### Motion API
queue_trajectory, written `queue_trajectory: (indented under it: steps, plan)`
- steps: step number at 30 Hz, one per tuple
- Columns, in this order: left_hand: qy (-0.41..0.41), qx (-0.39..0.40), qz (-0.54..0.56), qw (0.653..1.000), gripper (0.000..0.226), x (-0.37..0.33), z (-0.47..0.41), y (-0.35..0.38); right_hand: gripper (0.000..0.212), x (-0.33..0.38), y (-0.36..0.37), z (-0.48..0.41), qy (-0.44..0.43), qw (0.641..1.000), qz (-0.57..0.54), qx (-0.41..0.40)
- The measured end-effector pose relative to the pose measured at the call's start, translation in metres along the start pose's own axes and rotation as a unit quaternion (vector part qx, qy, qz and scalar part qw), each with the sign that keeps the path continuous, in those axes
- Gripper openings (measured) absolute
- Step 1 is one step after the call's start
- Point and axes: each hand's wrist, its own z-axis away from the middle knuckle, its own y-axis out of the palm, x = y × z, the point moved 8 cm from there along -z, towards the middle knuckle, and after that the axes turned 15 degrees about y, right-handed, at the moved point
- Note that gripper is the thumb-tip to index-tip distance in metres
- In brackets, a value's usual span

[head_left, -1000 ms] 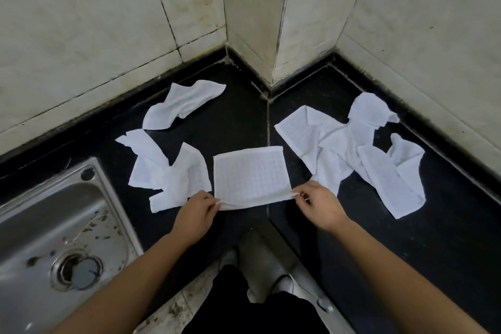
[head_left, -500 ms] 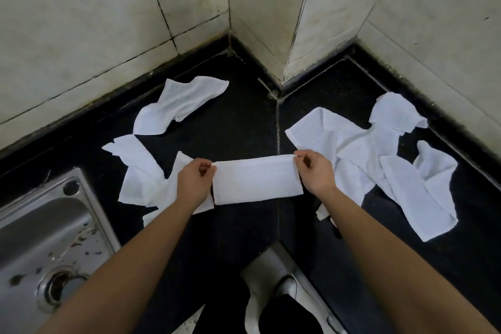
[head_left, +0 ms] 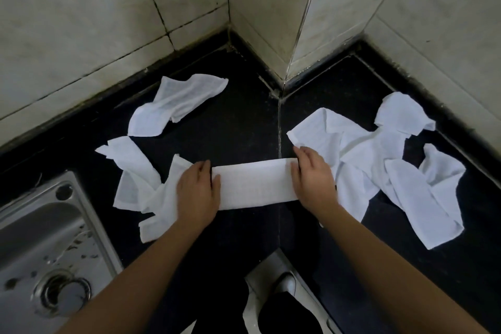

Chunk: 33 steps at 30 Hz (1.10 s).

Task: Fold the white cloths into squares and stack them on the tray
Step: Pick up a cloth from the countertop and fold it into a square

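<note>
We have the folded cloth lying as a long flat strip on the black worktop, stretched between our two hands. Our left hand rests on its left end and our right hand on its right end. The left fingers and the right fingers are straight and held together, pressing flat on the fabric, not pinching it. Just left of the left fingers, partly under that hand, lie crumpled cloths. A third cloth lies beyond them, near the tiled wall. Right of the right fingers spreads a heap of loose cloths. A steel sink sits nearer us, left of the left fingers.
</note>
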Motion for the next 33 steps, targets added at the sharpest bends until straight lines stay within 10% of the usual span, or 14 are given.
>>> queue_trajectory:
  steps: [4, 15, 30, 33]
  plan:
    - [0.136, 0.117, -0.098, 0.979, 0.061, -0.022, 0.01, 0.026, 0.055, 0.043, 0.041, 0.036, -0.125, 0.982, 0.117, 0.076]
    - [0.112, 0.2, -0.132, 0.964, 0.072, -0.01, 0.02, 0.053, 0.066, 0.047, 0.09, 0.042, -0.108, 0.97, 0.164, 0.146]
    - [0.108, 0.195, -0.149, 0.963, 0.07, -0.006, 0.017, 0.057, 0.051, -0.01, 0.012, 0.037, 0.09, 0.995, 0.038, 0.013]
    - [0.103, 0.202, -0.15, 0.962, 0.07, -0.006, 0.019, 0.057, 0.042, -0.023, 0.012, 0.049, 0.186, 0.975, 0.056, 0.105]
